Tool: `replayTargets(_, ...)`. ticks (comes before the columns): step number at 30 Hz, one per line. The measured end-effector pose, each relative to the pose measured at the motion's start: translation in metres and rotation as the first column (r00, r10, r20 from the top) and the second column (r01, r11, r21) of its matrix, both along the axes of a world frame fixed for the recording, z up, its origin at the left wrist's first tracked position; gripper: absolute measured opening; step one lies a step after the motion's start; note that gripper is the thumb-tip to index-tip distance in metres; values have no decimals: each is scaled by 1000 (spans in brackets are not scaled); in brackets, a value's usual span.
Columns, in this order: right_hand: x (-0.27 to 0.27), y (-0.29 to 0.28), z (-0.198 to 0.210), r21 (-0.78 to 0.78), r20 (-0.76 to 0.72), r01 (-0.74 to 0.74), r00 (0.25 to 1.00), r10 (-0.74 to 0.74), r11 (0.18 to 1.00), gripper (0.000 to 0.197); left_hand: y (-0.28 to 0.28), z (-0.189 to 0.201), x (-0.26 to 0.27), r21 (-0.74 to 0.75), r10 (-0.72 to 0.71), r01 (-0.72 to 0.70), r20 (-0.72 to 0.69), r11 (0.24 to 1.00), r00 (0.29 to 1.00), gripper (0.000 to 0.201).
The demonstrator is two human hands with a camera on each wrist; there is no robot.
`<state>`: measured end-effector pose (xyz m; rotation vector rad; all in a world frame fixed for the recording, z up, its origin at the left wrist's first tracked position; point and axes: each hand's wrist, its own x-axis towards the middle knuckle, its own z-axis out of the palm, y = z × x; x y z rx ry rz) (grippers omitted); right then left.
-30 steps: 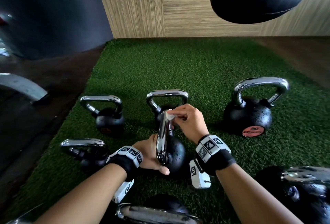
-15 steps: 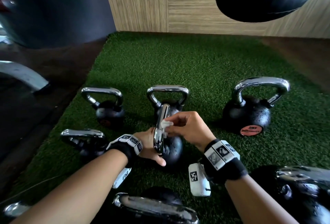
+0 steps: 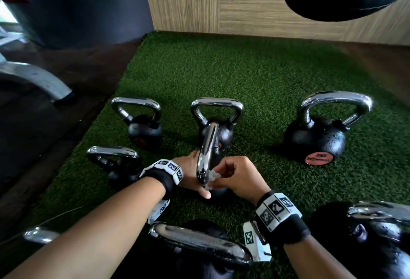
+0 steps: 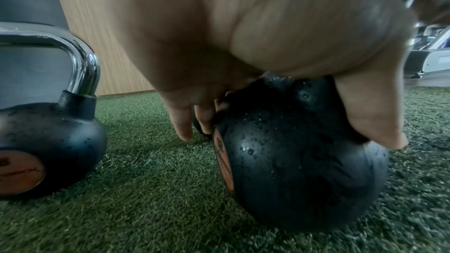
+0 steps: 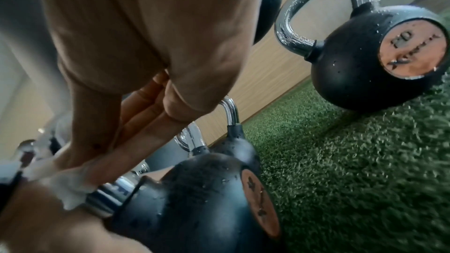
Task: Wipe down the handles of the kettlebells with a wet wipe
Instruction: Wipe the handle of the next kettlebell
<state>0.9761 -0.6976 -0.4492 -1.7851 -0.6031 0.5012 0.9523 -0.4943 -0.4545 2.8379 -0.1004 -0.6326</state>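
Dim daylight from upper left; glare on chrome; wide-angle edge warping; blurred wrist views

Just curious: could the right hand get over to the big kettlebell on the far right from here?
Probably yes. Only open turf lies between the right hand and that big kettlebell, though the hand is busy pinching the wet wipe.

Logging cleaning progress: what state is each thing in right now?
Wet wipe: crumpled, pressed against the handle's lower end.
Held kettlebell: on the turf, droplets on it.
Left hand: grips that kettlebell's body.
Right hand: pinches the wipe.
Large kettlebell: upright, untouched, droplets on it.
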Motion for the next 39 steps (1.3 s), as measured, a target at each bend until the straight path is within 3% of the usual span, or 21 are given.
replayTargets(2,1,-2,-2,-106,81,5,997,4,994,23,-3,-1,-2,-7,21,-21,19,1000,1000,96)
replayTargets(6,-3,-7,-5,-145,54,-44,997,52,989,16,-9,-1,-7,35,-35,34,37,999,999,103)
replayTargets(8,3,-7,-3,-161,137,-13,990,36,987,25,-10,-2,-7,69,-111,108,38,992,993,94)
replayTargets(10,11,-2,2,-141,114,1,993,15,990,35,-11,-2,-7,130,-216,210,34,969,976,86)
replayTargets(12,18,7,7,-221,128,-70,987,100,973,30,-12,-2,-7,169,-250,243,24,955,968,81)
replayTargets(14,23,15,14,-358,191,-156,953,236,921,15,-10,-4,-8,129,-205,200,29,971,978,75)
replayTargets(16,24,17,19,-412,189,-210,932,308,887,9,-9,-7,-9,101,-157,152,39,983,987,85)
replayTargets(19,23,16,24,-368,159,-292,916,369,883,16,-7,-13,-10,69,-117,113,59,991,991,100)
replayTargets(25,29,21,25,-383,75,-404,883,464,831,11,-1,-18,-8,15,-5,5,9,1000,1000,115)
replayTargets(27,30,19,23,-330,22,-421,891,453,845,12,-2,-19,-7,68,-58,58,1,996,998,108)
replayTargets(31,24,12,16,-15,-210,-429,885,416,903,14,-5,-19,-6,109,-128,125,16,986,992,96)
replayTargets(35,21,15,9,315,-530,-289,737,420,904,21,-5,-19,-5,101,-84,85,-18,991,996,105)
replayTargets(39,18,18,3,478,-600,-154,662,449,865,26,-6,-20,-6,162,-216,207,40,965,975,83)
